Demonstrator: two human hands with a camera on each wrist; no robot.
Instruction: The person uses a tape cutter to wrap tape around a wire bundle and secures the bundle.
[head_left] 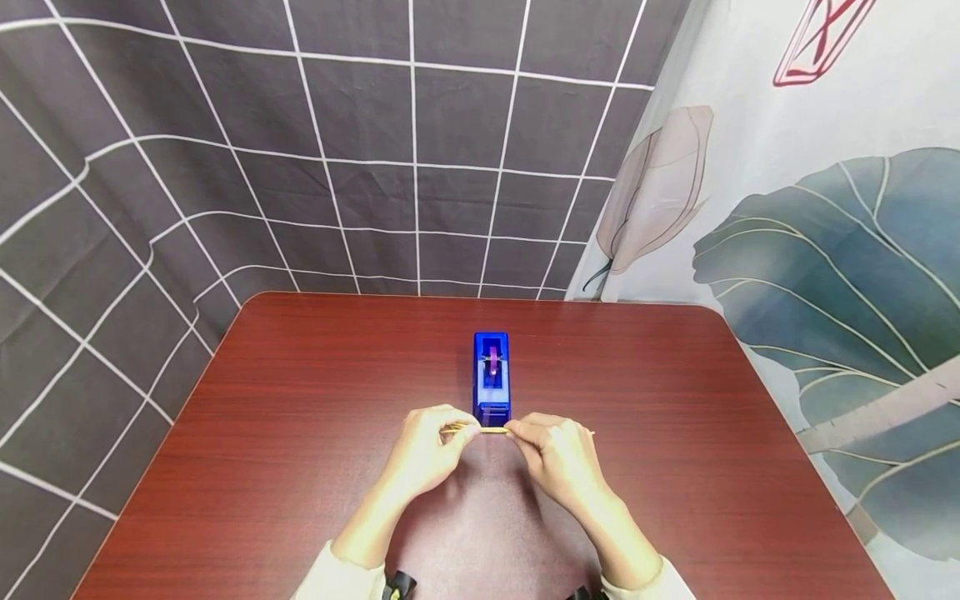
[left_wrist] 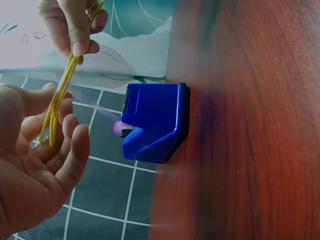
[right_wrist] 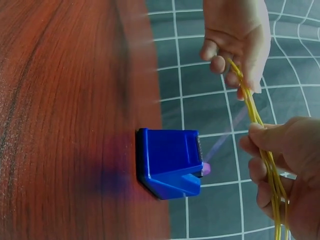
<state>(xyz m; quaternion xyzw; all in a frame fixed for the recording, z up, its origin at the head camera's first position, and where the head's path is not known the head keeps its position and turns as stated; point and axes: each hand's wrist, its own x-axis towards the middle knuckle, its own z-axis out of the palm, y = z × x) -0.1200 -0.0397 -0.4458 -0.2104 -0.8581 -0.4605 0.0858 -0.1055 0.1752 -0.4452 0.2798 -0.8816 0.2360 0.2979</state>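
Stretching crosswise, yellow strands pinched by left hand and right hand above red-brown table, midway between side edges; purple tape run toward strands from blue dispenser, set toward far edge, backed by grey grid curtain; right edge flanked by leaf-print curtain.

We're noting the tape dispenser sitting on the table, about midway between left and right edges, the tape roll resting inside. Before it, the strand bundle is running crosswise above the tabletop, left hand and right hand gripping either side. Tape strip is stretching from dispenser up toward bundle. First cloth is hanging behind far and left edges; second cloth, around the far right corner.
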